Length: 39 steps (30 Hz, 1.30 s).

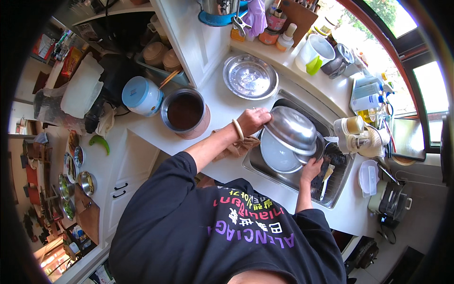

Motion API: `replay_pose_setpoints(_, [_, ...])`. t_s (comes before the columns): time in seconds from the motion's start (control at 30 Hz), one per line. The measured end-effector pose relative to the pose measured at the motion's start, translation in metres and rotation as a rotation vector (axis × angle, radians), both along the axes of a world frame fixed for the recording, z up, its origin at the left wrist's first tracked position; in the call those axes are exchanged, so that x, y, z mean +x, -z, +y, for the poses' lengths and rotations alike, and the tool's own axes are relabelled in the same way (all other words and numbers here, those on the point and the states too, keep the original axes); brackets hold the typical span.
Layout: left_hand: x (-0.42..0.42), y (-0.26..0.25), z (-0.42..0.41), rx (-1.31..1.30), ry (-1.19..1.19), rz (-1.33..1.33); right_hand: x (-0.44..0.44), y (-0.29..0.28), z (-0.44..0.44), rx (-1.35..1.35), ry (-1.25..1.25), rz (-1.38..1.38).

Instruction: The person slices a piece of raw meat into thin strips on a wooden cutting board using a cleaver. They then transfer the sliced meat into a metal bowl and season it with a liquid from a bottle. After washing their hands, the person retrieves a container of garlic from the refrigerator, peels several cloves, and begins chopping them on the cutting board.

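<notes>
My left hand, with a pale bangle at the wrist, grips the rim of a metal bowl tilted over the sink. On the other side, my right hand holds the edge of another metal vessel, partly hidden beneath that bowl. Below both lies a round, whitish basin in the sink. A brown cloth rests on the counter's edge under my left wrist. A white-handled brush lies in the sink's right part.
A shiny metal basin stands behind the sink, and a deep pot with dark contents stands at the left. Bottles and a plastic tub line the windowsill. A green-grey appliance is at the right.
</notes>
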<state>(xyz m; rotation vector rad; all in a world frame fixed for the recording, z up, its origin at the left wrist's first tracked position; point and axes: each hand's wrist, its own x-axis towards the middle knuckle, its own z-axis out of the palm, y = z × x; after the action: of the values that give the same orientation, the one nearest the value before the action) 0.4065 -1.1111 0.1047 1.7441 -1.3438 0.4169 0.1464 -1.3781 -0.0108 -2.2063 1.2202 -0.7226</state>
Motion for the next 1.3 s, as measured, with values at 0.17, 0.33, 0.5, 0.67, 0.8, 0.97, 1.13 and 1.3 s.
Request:
replay_pose_setpoints(0.17, [-0.009,-0.010,-0.011,-0.030,0.161,-0.064,-0.017,-0.033,0.021,-0.225,-0.146,-0.058])
replay_pose_setpoints(0.33, [-0.009,-0.018,-0.023,-0.062,0.184,-0.084,-0.017,-0.044,0.015,-0.216,-0.166,-0.104])
replay_pose_setpoints(0.5, [-0.008,-0.024,-0.025,-0.055,0.193,-0.086,-0.014,-0.045,0.015,-0.163,-0.168,-0.108])
replay_pose_setpoints(0.67, [-0.007,-0.018,-0.023,-0.052,0.165,-0.064,-0.025,-0.023,0.013,-0.146,-0.197,0.016])
replay_pose_setpoints(0.8, [0.002,0.002,-0.003,-0.073,-0.001,0.110,-0.020,-0.020,0.013,-0.164,-0.259,0.055])
replay_pose_setpoints(0.97, [0.035,0.033,0.011,-0.186,-0.322,1.231,-0.007,0.001,-0.005,-0.068,-0.147,0.052])
replay_pose_setpoints(1.13, [0.109,0.058,0.014,-0.261,-0.498,1.614,0.036,-0.032,0.017,0.140,-0.177,-0.013])
replay_pose_setpoints(1.3, [0.123,0.063,0.033,-0.003,-0.503,1.653,0.079,-0.049,0.033,0.395,-0.182,-0.191])
